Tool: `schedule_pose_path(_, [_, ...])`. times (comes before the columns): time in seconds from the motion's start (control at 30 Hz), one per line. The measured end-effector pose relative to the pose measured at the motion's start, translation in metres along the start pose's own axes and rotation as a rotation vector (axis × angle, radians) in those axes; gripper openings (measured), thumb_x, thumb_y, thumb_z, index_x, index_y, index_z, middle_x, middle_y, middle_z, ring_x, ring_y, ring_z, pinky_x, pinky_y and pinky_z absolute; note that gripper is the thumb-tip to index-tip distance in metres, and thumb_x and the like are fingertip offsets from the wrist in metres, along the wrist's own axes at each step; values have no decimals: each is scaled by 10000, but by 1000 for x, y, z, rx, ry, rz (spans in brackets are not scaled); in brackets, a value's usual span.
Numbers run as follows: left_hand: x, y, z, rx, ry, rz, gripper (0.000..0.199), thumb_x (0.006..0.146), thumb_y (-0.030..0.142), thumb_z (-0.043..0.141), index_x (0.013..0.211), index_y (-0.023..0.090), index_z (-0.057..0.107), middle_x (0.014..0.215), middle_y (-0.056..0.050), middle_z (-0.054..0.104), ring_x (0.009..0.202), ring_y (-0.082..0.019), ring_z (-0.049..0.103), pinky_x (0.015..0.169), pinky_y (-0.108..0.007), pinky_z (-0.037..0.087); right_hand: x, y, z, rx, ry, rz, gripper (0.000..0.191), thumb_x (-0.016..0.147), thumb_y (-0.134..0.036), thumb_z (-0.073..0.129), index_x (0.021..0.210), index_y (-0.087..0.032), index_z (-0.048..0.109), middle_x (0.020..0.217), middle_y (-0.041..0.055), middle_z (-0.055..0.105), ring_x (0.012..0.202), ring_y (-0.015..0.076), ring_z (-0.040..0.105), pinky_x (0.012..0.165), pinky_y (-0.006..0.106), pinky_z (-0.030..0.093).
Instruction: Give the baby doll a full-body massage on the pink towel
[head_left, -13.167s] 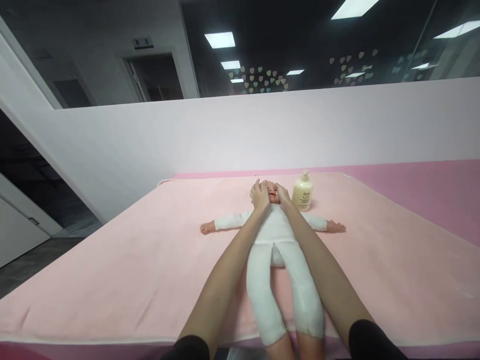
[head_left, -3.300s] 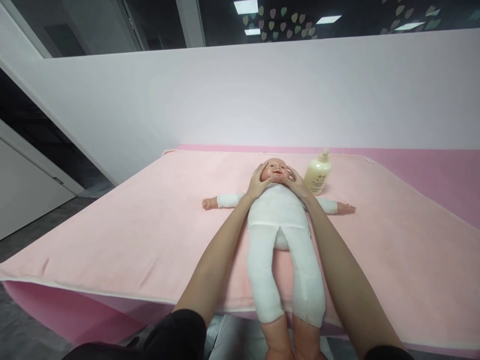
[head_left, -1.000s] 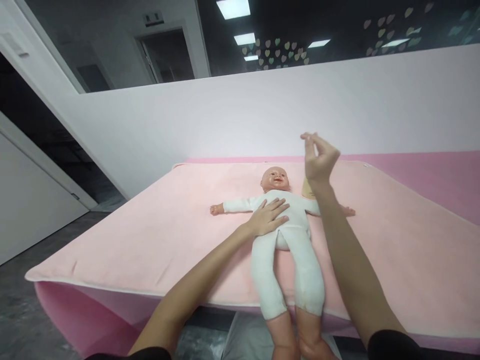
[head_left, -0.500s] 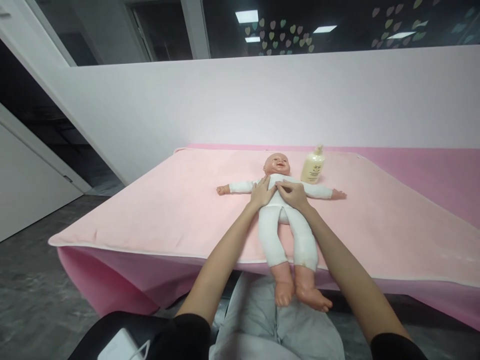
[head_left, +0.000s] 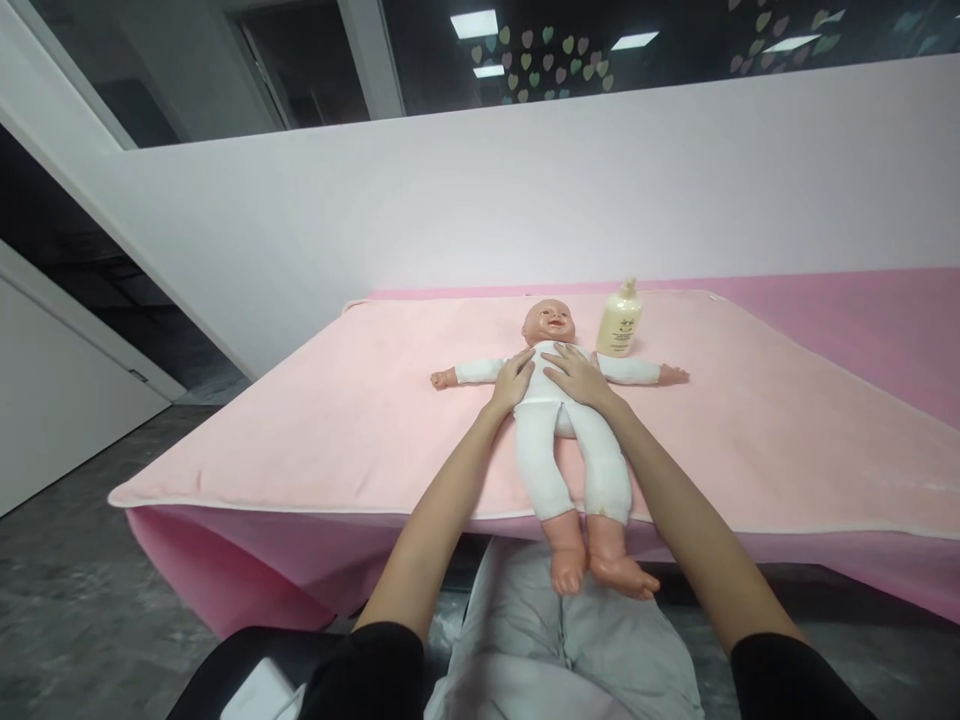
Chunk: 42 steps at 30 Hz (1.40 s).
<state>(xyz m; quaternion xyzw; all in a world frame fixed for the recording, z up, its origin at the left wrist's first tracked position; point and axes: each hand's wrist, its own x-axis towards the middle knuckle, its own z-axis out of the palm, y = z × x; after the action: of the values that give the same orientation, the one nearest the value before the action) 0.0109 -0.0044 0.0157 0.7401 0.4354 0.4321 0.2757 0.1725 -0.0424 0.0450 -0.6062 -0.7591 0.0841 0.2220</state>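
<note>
A baby doll (head_left: 541,378) with a white cloth body lies on its back, arms spread and head away from me. Its bare feet stick out past the table's front edge. My left hand (head_left: 514,380) rests along the left side of the doll's torso, fingers stretched out. On the right side of the chest lies my right hand (head_left: 576,376), flat with its fingers spread. Neither hand grips anything. Just behind the doll's right-hand arm stands a pale yellow pump bottle (head_left: 620,320), upright and apart from my hands.
A light pink blanket (head_left: 337,420) covers the table, over a darker pink cloth (head_left: 217,560) that hangs at the front. Behind it rises a white wall (head_left: 300,220) with windows above. A white box-shaped device (head_left: 259,692) with a cable lies at lower left.
My right hand has gone from curled, bunched fingers to lying flat and spread on the doll's chest. My left hand stays on the torso. The camera view has tilted slightly.
</note>
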Motion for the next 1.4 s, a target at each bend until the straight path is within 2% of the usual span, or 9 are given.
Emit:
schedule_pose_path(0.13, [-3,4,-2,-5,24,-3,380,889,223,454,1225,153,617,1370,-69,533,1307,-189,462,1137,-355,317,1,7,2,21,46,115,568,925,-550,383,1425,-281,394,1542,61,240,1428,297,198,1110,652,55])
schedule_pose_path(0.23, [-6,12,-4,-61,7,57,331,837,158,474,1078,156,701,1259,-72,622,1236,-191,536,1105,-357,369,1,21,3,116,156,144,528,943,-495,352,1380,-219,460,1467,96,395,1360,280,350,1123,556,192])
schedule_pose_path(0.4, [-13,34,-3,-197,-351,243,370,722,46,441,858,186,755,932,-13,744,1028,-164,661,1155,-392,292,-2,39,2,276,327,199,410,928,-396,385,1160,-170,636,1194,106,639,1099,240,587,975,358,413])
schedule_pose_path(0.63, [-15,48,-4,96,-502,285,352,882,269,432,1141,262,669,1377,-18,534,1319,-199,440,1180,-485,97,-1,41,6,282,384,179,382,917,-328,389,1138,-152,648,1146,108,662,1048,230,609,934,338,431])
schedule_pose_path(0.87, [-5,31,3,309,-315,99,460,917,454,417,1351,320,491,1536,-12,305,1446,-213,198,1169,-514,58,1,41,9,329,441,129,337,859,-301,464,1081,-151,668,1112,110,676,1020,237,626,940,377,451])
schedule_pose_path(1.0, [3,8,5,180,-134,25,457,923,381,421,1349,241,505,1514,-48,350,1413,-182,286,1177,-403,176,0,32,4,461,528,27,183,777,-258,533,703,-189,686,929,59,723,975,230,653,1003,407,428])
schedule_pose_path(1.13, [8,-8,6,-6,-42,27,419,919,222,359,1283,199,567,1412,-33,498,1341,-133,407,1154,-336,264,-5,15,-4,665,253,-121,348,799,-352,538,490,-206,599,659,37,690,944,229,673,1088,440,353])
schedule_pose_path(1.23, [9,-11,7,-75,-12,31,416,893,172,375,1248,154,591,1386,-61,524,1323,-138,434,1147,-335,284,-9,3,-6,589,27,-196,327,822,-389,535,572,-208,644,698,16,697,996,222,660,1164,484,204])
schedule_pose_path(1.4, [8,-6,7,-99,1,19,392,884,171,405,1211,173,620,1377,-49,532,1324,-142,435,1150,-345,284,-9,-1,-3,375,15,-223,289,883,-404,472,963,-213,674,1106,23,685,1144,210,584,1177,523,54])
